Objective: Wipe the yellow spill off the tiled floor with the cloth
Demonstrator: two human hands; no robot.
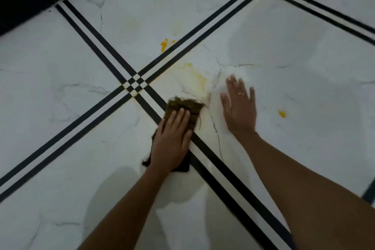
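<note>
Here, left hand [171, 144] flat on frayed dark cloth [182, 110] — right hand [239, 105] open, glossy marbled tiles [60, 63], yellow smear [199, 79].

Dim, soft indoor light, faint arm shadows on pale floor [304, 67], slight overall blur, wide-angle bending at edges

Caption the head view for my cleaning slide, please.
Left hand presses cloth toward yellow spill; right hand flat on tile.

- White marble-look tiled floor [60, 107] is spreading in every direction — grey veins running through it.
- Paired black inlay stripes [91, 36] are crossing in a checkered junction [135, 85].
- A black skirting band [26, 0] is edging the far-left corner.
- Soft shadows are falling near the bottom.
</note>
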